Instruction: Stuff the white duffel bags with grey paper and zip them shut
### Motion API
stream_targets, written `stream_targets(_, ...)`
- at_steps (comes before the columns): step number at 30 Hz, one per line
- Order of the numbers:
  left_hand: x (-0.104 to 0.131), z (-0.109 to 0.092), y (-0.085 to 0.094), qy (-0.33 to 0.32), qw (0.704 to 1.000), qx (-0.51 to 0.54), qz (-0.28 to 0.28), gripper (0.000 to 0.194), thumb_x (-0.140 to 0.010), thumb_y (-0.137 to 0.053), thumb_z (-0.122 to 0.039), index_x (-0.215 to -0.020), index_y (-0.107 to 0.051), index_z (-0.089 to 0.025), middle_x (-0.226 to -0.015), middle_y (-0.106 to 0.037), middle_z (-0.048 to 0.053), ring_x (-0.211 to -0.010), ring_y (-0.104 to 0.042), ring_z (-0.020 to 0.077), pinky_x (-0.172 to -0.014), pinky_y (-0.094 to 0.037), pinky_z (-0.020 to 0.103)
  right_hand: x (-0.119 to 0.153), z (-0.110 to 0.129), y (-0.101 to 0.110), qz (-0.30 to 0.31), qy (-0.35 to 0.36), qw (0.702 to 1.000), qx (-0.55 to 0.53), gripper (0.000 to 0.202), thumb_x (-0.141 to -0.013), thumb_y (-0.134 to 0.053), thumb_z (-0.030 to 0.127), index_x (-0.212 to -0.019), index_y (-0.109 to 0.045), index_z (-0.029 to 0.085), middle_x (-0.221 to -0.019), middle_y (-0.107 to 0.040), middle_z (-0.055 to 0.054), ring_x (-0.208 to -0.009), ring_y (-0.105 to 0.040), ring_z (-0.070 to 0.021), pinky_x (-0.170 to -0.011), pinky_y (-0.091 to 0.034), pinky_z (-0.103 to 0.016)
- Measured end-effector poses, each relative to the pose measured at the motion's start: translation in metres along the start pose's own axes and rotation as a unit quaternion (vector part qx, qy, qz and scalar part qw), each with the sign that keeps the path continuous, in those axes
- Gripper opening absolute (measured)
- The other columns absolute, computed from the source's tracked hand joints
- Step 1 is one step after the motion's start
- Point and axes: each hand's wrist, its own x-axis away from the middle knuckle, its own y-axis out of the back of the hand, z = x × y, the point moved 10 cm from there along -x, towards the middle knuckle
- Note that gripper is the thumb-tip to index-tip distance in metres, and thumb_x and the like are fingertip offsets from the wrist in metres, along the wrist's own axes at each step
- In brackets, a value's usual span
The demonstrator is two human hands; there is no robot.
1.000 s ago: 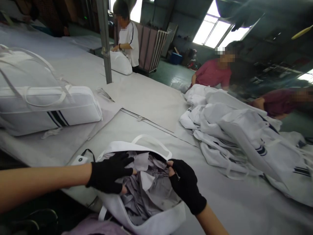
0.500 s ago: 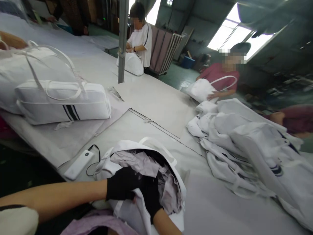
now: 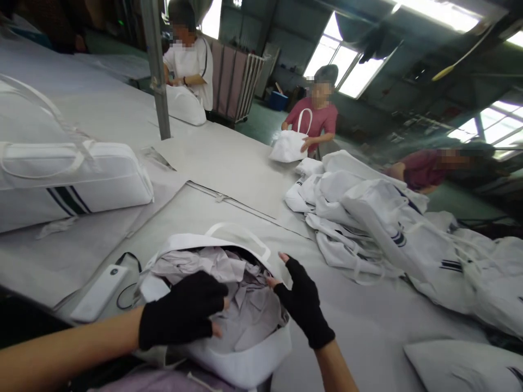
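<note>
White bag (image 3: 235, 363), below loosely parted left fingers (image 3: 216, 329), beside right fingers (image 3: 284, 257) spread wide

Paper (image 3: 253, 313) lies in the bag (image 3: 241, 365) — corded device (image 3: 100, 291) left, heaped bags (image 3: 371, 204) right — on the table (image 3: 229, 158).

Dim overall, glaring windows (image 3: 342, 57), blurry right edge

We see a white bag (image 3: 245, 362) gaping upward between our left hand (image 3: 221, 316) and our right hand (image 3: 275, 270). Crumpled pale grey filling (image 3: 255, 318) packs it, bunched under and beyond the left hand. A white handle (image 3: 263, 249) arches from the far rim, just left of the right fingertips.
</note>
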Motion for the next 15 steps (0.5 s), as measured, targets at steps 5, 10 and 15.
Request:
stream_targets(5, -0.045, 0.102, 0.007, 0.139, 0.978, -0.124, 0.092, 0.079, -0.077, -0.065, -0.058, -0.139, -0.040, -0.016, -0.138, -0.045, 0.020, -0.121, -0.045, 0.0366, -0.098, -0.038, 0.052, -0.005, -0.076, -0.035, 0.104, -0.117, 0.988, 0.015, 0.054, -0.076, -0.061, 0.051, -0.121, -0.062, 0.021, -0.120, -0.064, -0.010, -0.114, -0.058, -0.0300, -0.097, -0.048, -0.046)
stream_targets(10, -0.025, 0.142, -0.043, 0.197, 0.956, -0.145, 0.161, 0.050, -0.077, -0.066, -0.053, -0.116, -0.059, -0.022, -0.104, -0.064, 0.007, -0.092, -0.058, 0.0299, -0.070, -0.051, 0.040, 0.006, -0.108, -0.058, 0.043, -0.092, 0.993, 0.059, 0.048, -0.077, -0.054, 0.048, -0.115, -0.060, 0.020, -0.115, -0.065, -0.012, -0.104, -0.062, -0.0312, -0.089, -0.051, -0.048)
stream_targets(15, 0.017, 0.091, -0.054, 0.115, 0.953, -0.276, -0.040, 0.018, -0.087, -0.047, -0.013, -0.085, -0.064, -0.019, -0.084, -0.066, 0.007, -0.071, -0.061, 0.0235, -0.060, -0.050, 0.035, 0.008, -0.090, -0.061, -0.101, -0.026, 0.985, 0.136, 0.037, -0.077, -0.043, 0.033, -0.093, -0.064, 0.007, -0.092, -0.065, -0.024, -0.092, -0.062, -0.0379, -0.082, -0.049, -0.057)
